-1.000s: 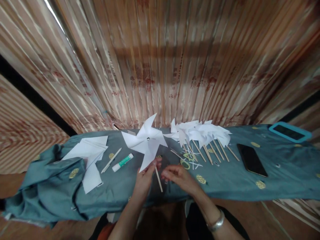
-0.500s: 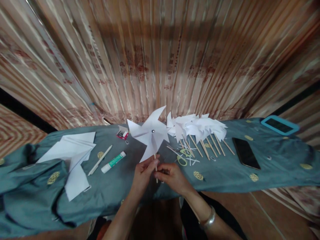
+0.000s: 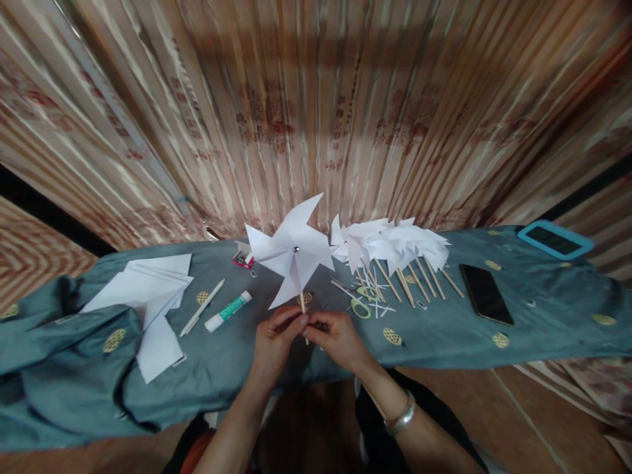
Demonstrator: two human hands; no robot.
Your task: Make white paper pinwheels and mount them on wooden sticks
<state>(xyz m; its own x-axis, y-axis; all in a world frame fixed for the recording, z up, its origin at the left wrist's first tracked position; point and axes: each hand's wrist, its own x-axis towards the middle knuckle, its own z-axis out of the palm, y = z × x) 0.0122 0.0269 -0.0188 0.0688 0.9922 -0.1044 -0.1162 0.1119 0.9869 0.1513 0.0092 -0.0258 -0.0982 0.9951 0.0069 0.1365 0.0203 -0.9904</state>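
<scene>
A white paper pinwheel (image 3: 309,253) with a shiny pin at its centre stands upright on a thin wooden stick, facing me. Both hands pinch that stick below the blades: my left hand (image 3: 274,337) is closed on it from the left, and my right hand (image 3: 336,334) from the right, fingertips meeting. The stick's lower end pokes out beneath the fingers. Just right of it lies a row of more white pinwheels (image 3: 395,245), their sticks pointing toward me. Green-handled scissors (image 3: 361,307) and paper scraps rest in front of that row.
On the grey-green tablecloth (image 3: 444,342) lie folded white papers (image 3: 160,349), a pencil-like stick (image 3: 202,307), a glue stick (image 3: 228,311) and a small red box (image 3: 243,258) at the left. To the right are a black phone (image 3: 486,294) and a blue-framed tablet (image 3: 555,239). A curtain (image 3: 306,118) hangs behind.
Both hands and the pinwheel have risen slightly and shifted a little left. My right fingers have moved up the stick, closer to the left fingertips.
</scene>
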